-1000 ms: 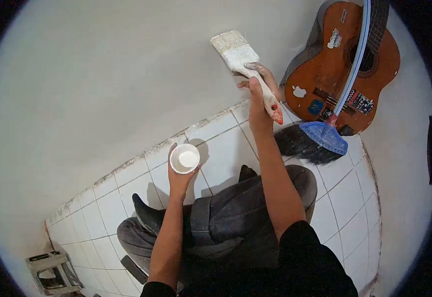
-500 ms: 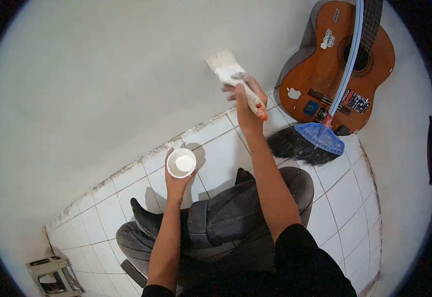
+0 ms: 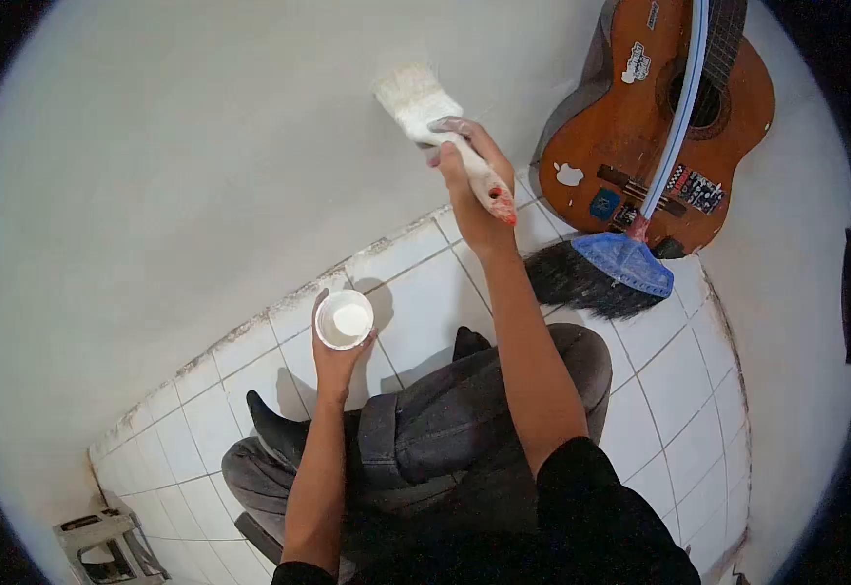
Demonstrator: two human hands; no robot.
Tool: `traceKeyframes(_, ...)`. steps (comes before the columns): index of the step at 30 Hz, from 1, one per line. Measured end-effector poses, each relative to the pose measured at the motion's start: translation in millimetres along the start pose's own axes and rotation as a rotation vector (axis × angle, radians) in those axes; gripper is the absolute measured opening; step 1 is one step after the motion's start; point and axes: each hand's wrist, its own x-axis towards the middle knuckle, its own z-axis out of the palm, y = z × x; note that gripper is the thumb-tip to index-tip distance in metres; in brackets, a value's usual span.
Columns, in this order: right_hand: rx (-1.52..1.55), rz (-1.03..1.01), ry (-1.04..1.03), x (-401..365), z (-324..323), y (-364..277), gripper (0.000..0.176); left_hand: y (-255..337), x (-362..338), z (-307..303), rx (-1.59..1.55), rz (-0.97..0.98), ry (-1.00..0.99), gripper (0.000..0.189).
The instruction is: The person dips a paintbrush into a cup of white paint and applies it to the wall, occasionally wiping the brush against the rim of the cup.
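My right hand [image 3: 469, 171] is wrapped round a wide paintbrush [image 3: 445, 136], whose pale bristles point up and left against or close to the white wall [image 3: 201, 175]; whether they touch it I cannot tell. White paint coats the brush, and its handle tip is red. Low in front of the wall, my left hand [image 3: 336, 366] grips a small round cup [image 3: 345, 320] from below and the sides. White paint shows inside the cup. Its opening faces up toward the camera.
A guitar [image 3: 581, 141] with stickers leans in the corner at the right. Before it stands a broom [image 3: 625, 263] with a blue head and black bristles. My crossed legs rest on the white tiled floor [image 3: 435, 297]. A grey stool-like object [image 3: 104, 551] is at the lower left.
My right hand and the brush have moved up and left along the wall. The left hand with the cup sits slightly further left in view, as the whole view has shifted a little.
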Motion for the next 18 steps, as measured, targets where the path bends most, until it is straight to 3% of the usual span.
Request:
traceKeyframes(3, 0.001, 0.042, -0.009, -5, -3, 13, 0.023, -2, -2, 0, -0.036, -0.073, 0.01, 0.099)
traceKeyframes(7, 0.062, 0.23, -0.004, -16, -5, 25, 0.022, 2, -2, 2, -0.015, -0.073, 0.029, 0.099)
traceKeyframes(9, 0.019, 0.416, -0.026, -21, -7, 32, 0.019, 7, -3, 2, -0.025, -0.08, 0.017, 0.099)
traceKeyframes(13, -0.049, 0.295, 0.027, -24, -16, 35, 0.016, 4, -2, 1, -0.054, -0.119, 0.016, 0.099)
traceKeyframes(15, 0.076, 0.294, -0.019, -19, -16, 23, 0.02, 1, -2, 1, -0.013, -0.045, 0.02, 0.099)
traceKeyframes(17, 0.213, 0.086, 0.019, -7, -9, -1, 0.023, -2, -1, -1, -0.024, -0.014, 0.017, 0.099)
traceKeyframes(18, 0.213, 0.105, -0.03, -3, -8, -8, 0.025, 1, -1, 0, -0.036, -0.036, 0.017, 0.099)
